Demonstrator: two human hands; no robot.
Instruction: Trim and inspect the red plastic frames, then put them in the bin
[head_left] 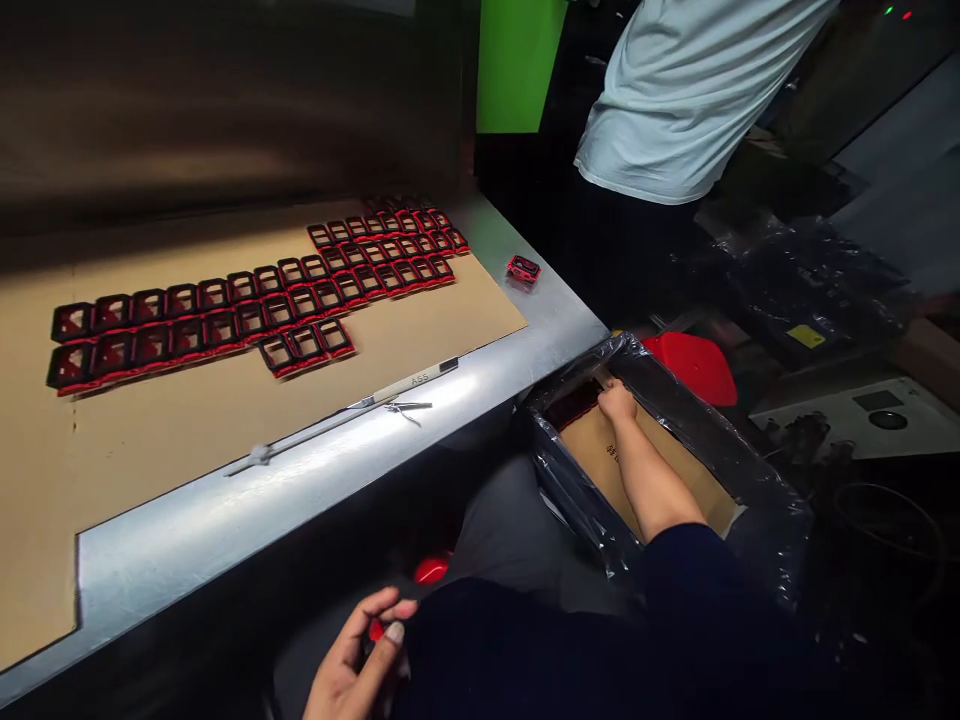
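My right hand (618, 400) reaches into a box lined with dark plastic (772, 515), its fingers closed at the far end beside dark red-and-black parts (574, 403). What those fingers hold is hidden. Beneath that arm lies a brown cardboard sheet (660, 455) inside the box. Low in the view, my left hand (356, 660) is loosely curled, with thumb and fingers apart; a bit of red shows through the gap, and no held part is plain. Rows of red-and-black rectangular frames (247, 318) stand on cardboard on the metal table. One separate frame (523, 268) rests near the table's right edge.
A white pen-like tool (409, 385) and small metal tweezers (409, 407) lie along the front of the metal table (247, 530). Beyond the box are a red stool (694, 368) and a pale device (862, 415). A person in a light shirt (675, 100) stands behind.
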